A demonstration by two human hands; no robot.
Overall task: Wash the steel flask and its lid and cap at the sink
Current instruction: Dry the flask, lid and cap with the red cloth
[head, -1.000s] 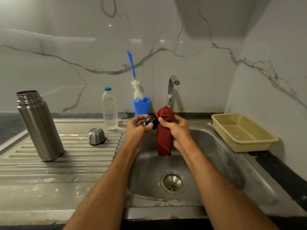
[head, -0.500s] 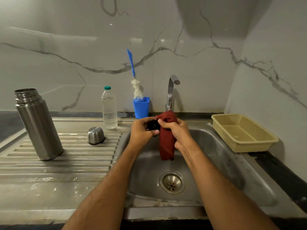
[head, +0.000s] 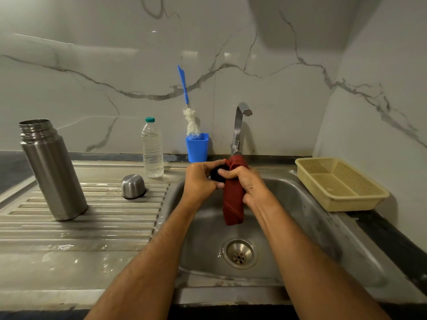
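Nearest, the two forearms reach out over the sink (head: 318, 218), whose drain (head: 239, 253) lies below the work, so that drips should fall into the basin. Above it the left hand (head: 199, 181) curls its fingers round the small black lid (head: 217, 175), holding it steady, while the right hand (head: 248, 184) grips a red cloth (head: 233, 204) bunched against the lid, its loose end hanging down; this looks like wiping or scrubbing the lid. No water shows at the tap (head: 239, 128) just behind. To the left, on the ribbed drainboard (head: 80, 227), the steel cap (head: 133, 186) sits mouth down, probably to drain, and the flask (head: 52, 169) stands upright and open farther left, well apart from the hands. By the wall stand a water bottle (head: 152, 148) and a blue cup (head: 197, 147) holding a brush (head: 187, 105), handy for the flask's inside. A basket (head: 339, 183) waits at right.
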